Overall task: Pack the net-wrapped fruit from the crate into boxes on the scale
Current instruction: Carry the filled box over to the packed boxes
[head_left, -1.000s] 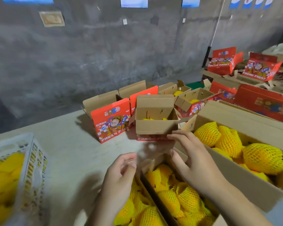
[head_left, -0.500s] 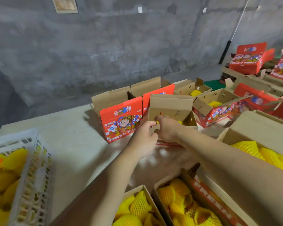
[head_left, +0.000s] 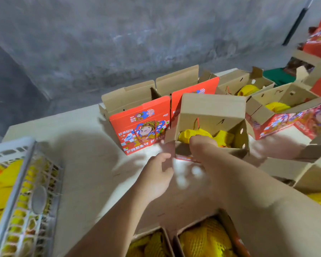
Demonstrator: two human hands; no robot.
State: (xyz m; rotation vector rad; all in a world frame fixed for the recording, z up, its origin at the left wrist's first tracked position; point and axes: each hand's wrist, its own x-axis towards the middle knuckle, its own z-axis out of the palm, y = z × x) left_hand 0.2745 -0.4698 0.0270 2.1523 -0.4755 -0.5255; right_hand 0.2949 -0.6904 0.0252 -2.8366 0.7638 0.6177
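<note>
Reaching forward over the pale table [head_left: 78, 164], both bare arms extended toward an open cardboard box [head_left: 211, 112] standing just in front of a red printed box [head_left: 139, 127]. Right hand [head_left: 202, 145] at the near rim of the open box, fingers curled down over its front wall beside a net-wrapped yellow fruit [head_left: 195, 135] lying inside; whether pinching the wall or the fruit, cannot tell through the blur. Left hand [head_left: 156, 175] just short of the box's left corner, fingers loosely bent, holding nothing. More netted fruit in two boxes at the near edge [head_left: 206, 240], under the forearms. White plastic crate [head_left: 24, 197] at far left, filled with yellow fruit. Further open boxes with fruit to the right [head_left: 278, 106], against a grey wall [head_left: 119, 43].
</note>
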